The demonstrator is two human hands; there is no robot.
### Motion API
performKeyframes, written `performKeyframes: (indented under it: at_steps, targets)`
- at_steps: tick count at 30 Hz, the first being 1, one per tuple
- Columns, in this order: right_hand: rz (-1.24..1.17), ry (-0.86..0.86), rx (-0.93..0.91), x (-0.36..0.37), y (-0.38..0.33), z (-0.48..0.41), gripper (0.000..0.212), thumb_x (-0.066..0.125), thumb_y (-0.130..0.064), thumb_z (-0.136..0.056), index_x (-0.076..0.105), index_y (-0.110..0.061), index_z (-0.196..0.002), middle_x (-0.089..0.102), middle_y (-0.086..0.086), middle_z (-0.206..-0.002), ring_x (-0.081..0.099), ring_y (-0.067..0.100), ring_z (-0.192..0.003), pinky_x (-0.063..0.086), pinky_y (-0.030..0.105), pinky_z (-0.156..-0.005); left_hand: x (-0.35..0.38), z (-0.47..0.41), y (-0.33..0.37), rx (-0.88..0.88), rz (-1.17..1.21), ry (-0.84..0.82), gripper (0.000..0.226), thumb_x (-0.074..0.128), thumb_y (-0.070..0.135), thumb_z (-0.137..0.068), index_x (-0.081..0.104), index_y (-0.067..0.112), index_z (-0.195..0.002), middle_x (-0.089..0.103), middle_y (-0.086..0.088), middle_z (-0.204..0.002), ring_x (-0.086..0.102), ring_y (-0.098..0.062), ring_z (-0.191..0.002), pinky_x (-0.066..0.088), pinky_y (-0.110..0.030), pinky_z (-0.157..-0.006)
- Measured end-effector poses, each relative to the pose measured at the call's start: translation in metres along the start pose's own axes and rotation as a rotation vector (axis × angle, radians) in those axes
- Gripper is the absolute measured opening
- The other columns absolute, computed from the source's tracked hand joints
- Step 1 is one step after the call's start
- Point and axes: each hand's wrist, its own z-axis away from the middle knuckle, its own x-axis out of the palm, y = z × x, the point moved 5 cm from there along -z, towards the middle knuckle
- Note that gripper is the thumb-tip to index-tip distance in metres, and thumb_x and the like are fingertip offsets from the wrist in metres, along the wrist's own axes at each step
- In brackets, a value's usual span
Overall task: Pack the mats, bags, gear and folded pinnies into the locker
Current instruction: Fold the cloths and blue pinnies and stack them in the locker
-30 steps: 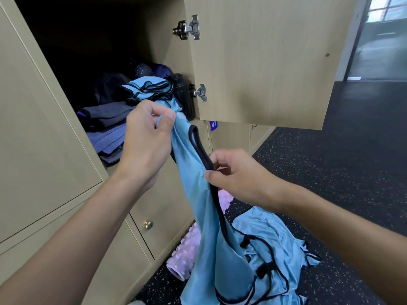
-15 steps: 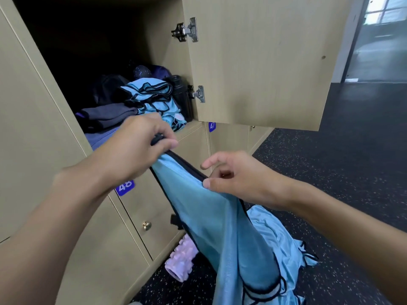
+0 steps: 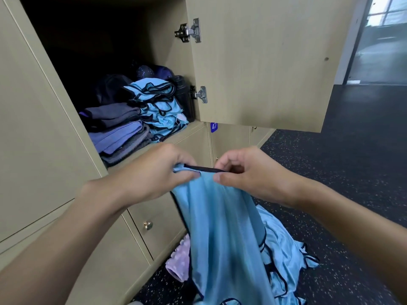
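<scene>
So we've got a light-blue pinny (image 3: 220,227) up in front of the open locker (image 3: 167,62), both hands on its black-trimmed top edge: our left hand (image 3: 154,175) has its fingers curled round one end of the trim, our right hand (image 3: 251,175) pinches the other end between thumb and forefinger, with just a short run of trim between them. The rest of the pinny hangs loose toward the floor (image 3: 341,161). Inside the locker, the folded pinnies (image 3: 158,106) are stacked at the right of the shelf (image 3: 189,129) near its front edge, touching a pile of folded purple and grey mats (image 3: 119,128) to their left. A black bottle (image 3: 184,93) stands against the right wall by the lower hinge (image 3: 201,95), and a dark bag (image 3: 112,86) sits further back. The door (image 3: 264,62) hangs open to the right. Down on the floor, a heap of loose blue pinnies (image 3: 284,245) lies near the base of the lockers, beside a lilac foam roller (image 3: 178,260).
</scene>
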Motion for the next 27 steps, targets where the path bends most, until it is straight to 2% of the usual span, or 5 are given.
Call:
performKeyframes:
  at_steps: [7, 13, 16, 20, 27]
  targets:
    - [-0.046, 0.020, 0.040, -0.009, 0.004, 0.001, 0.011, 0.070, -0.014, -0.089, 0.071, -0.005, -0.094, 0.072, 0.016, -0.088, 0.054, 0.008, -0.069, 0.043, 0.017, -0.066, -0.042, 0.013, -0.035, -0.139, -0.290, 0.191, 0.013, 0.074, 0.020, -0.087, 0.069, 0.032, -0.083, 0.060, 0.014, -0.086, 0.060, -0.020, -0.091, 0.046, -0.039, -0.076]
    - [-0.002, -0.040, -0.017, 0.001, -0.003, 0.000, 0.004, 0.071, -0.004, -0.087, 0.071, -0.004, -0.091, 0.072, 0.008, -0.081, 0.055, 0.000, -0.062, 0.045, 0.010, -0.065, 0.008, 0.005, 0.017, -0.070, 0.250, 0.020, 0.052, 0.085, 0.032, -0.074, 0.067, 0.029, -0.123, 0.064, 0.027, -0.116, 0.056, 0.019, -0.106, 0.042, -0.006, -0.094]
    - [-0.001, -0.046, -0.036, 0.001, -0.004, 0.000, 0.006, 0.071, -0.003, -0.087, 0.072, -0.004, -0.092, 0.074, 0.010, -0.087, 0.060, 0.004, -0.070, 0.049, 0.016, -0.073, 0.033, 0.001, 0.022, -0.024, 0.458, -0.144, 0.019, 0.077, 0.011, -0.084, 0.074, 0.015, -0.103, 0.076, 0.010, -0.086, 0.062, 0.009, -0.076, 0.045, -0.009, -0.074]
    - [-0.049, -0.027, 0.009, -0.007, -0.001, 0.005, 0.011, 0.070, -0.013, -0.089, 0.069, -0.008, -0.099, 0.065, 0.008, -0.075, 0.051, 0.010, -0.065, 0.042, 0.020, -0.062, 0.023, 0.000, 0.006, -0.086, 0.368, -0.036, 0.006, 0.074, 0.015, -0.088, 0.075, 0.013, -0.082, 0.066, 0.011, -0.065, 0.051, 0.002, -0.059, 0.041, -0.016, -0.060]
    - [-0.114, -0.005, 0.140, -0.026, 0.010, 0.020, 0.011, 0.066, -0.018, -0.093, 0.070, -0.013, -0.103, 0.057, 0.009, -0.080, 0.044, 0.019, -0.072, 0.039, 0.026, -0.060, 0.001, 0.002, -0.019, -0.145, 0.005, -0.001, 0.019, 0.078, 0.028, -0.084, 0.068, 0.039, -0.071, 0.069, 0.023, -0.076, 0.063, 0.001, -0.075, 0.050, -0.028, -0.073]
